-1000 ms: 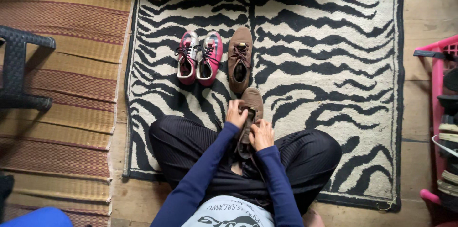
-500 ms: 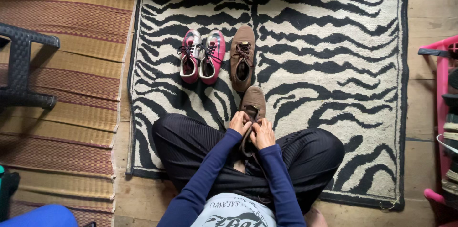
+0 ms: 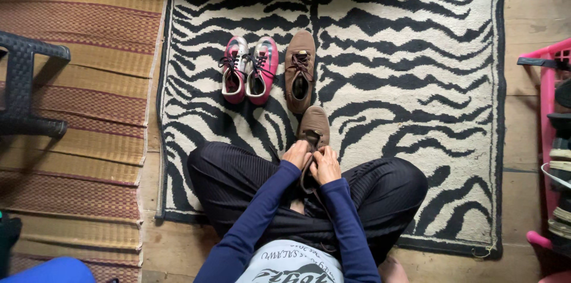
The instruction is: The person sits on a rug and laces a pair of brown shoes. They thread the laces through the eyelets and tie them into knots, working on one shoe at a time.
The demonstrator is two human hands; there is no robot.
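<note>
I sit cross-legged on a zebra-striped rug. A brown lace-up shoe rests between my knees, toe pointing away. My left hand and my right hand meet over its laces, fingers pinched on them. The shoe's heel end is hidden under my hands. The matching brown shoe lies on the rug just beyond. A pair of pink and grey sneakers sits to its left.
A woven striped mat covers the floor on the left, with a black wicker chair on it. A pink plastic rack holding footwear stands at the right edge. Bare wooden floor shows at the far right.
My left hand has slid back from the shoe's tongue to join the right hand over the laces. The view has shifted slightly.
</note>
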